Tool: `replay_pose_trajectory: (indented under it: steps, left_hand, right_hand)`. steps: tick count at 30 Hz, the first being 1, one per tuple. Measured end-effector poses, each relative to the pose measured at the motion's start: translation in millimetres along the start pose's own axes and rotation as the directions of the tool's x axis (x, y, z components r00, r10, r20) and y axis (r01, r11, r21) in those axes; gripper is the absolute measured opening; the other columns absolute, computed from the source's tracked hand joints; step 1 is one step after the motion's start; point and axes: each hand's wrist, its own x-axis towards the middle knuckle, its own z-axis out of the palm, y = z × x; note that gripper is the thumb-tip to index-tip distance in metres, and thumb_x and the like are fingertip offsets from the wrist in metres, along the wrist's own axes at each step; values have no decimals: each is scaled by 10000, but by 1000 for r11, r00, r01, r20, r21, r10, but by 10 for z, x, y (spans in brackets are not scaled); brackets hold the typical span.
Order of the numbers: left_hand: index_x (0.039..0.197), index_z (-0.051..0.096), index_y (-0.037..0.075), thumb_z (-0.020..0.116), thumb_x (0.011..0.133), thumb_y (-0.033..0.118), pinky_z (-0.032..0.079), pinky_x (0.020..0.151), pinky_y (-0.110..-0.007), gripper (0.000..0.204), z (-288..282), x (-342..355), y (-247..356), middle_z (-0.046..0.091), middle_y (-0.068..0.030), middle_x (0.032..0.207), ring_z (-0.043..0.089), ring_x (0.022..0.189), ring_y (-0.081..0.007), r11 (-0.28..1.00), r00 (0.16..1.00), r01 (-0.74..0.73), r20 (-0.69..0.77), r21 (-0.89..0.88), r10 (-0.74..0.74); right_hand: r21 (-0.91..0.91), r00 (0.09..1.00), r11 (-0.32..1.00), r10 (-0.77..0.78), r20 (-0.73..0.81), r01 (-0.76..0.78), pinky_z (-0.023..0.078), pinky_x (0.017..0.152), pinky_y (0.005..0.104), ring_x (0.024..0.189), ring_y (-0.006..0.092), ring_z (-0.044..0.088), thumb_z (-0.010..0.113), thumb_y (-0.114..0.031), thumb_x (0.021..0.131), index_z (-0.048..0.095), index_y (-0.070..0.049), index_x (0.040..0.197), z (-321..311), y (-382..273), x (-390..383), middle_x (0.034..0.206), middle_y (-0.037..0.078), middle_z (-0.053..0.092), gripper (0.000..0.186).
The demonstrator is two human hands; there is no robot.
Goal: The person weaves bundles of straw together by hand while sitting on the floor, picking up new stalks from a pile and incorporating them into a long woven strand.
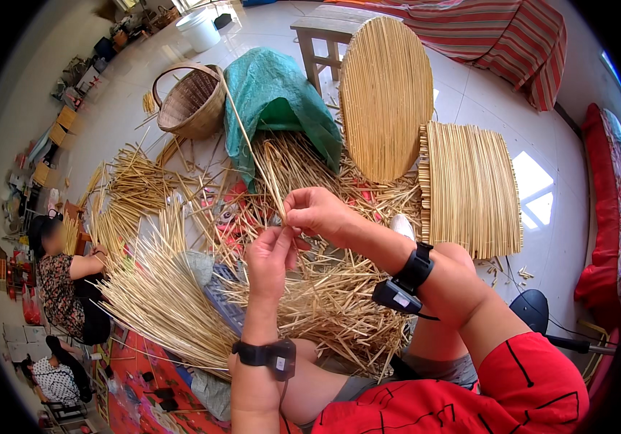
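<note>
A few long straw stalks (258, 163) rise from my fingers toward the upper left, passing in front of a green woven sack (270, 83). My right hand (316, 212) pinches their lower end. Close beneath, my left hand (268, 257) is also closed there, thumb and fingers together at the stalk ends. Under both hands lies a heap of short cut straw pieces (339, 307). Left of my left forearm spreads a large bundle of long pale stalks (162, 304). More straw sticks out of the sack's mouth. Each of my wrists wears a black strapped device.
Beyond the heap stand an oval straw panel (386, 101), leaning by a wooden bench (314, 32), and a roughly rectangular one (469, 192). A wicker basket (193, 108) and white bucket (198, 30) are farther off. Two people (68, 289) sit at the left.
</note>
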Motion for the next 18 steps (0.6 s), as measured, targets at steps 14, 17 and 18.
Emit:
replay_pose_trajectory:
  steps: [14,17,18]
  left_hand:
    - [944,611,12,477,967,197,319,440,-160,229,-83,-25,-10,658,-74,746,448,487,-29,994,998,-61,14,-91,62]
    - [943,617,16,478,964,180,326,448,-159,216,-39,-8,-35,660,-64,741,450,494,-25,998,999,-29,36,-50,31]
    - [940,618,16,480,963,176,331,452,-159,213,-19,-3,-27,660,-62,742,452,498,-24,1000,998,-6,55,-16,6]
  right_hand:
    - [-997,895,-74,444,-48,-17,499,644,421,740,286,658,628,-130,725,696,-56,841,-200,5,-95,815,131,682,153]
    - [-939,998,339,24,63,51,497,620,356,706,229,641,628,-191,804,681,-30,850,-217,-43,-32,787,105,678,176]
    - [-858,985,498,-166,51,129,497,604,322,691,199,633,626,-220,840,673,-17,852,-218,-73,23,772,89,676,208]
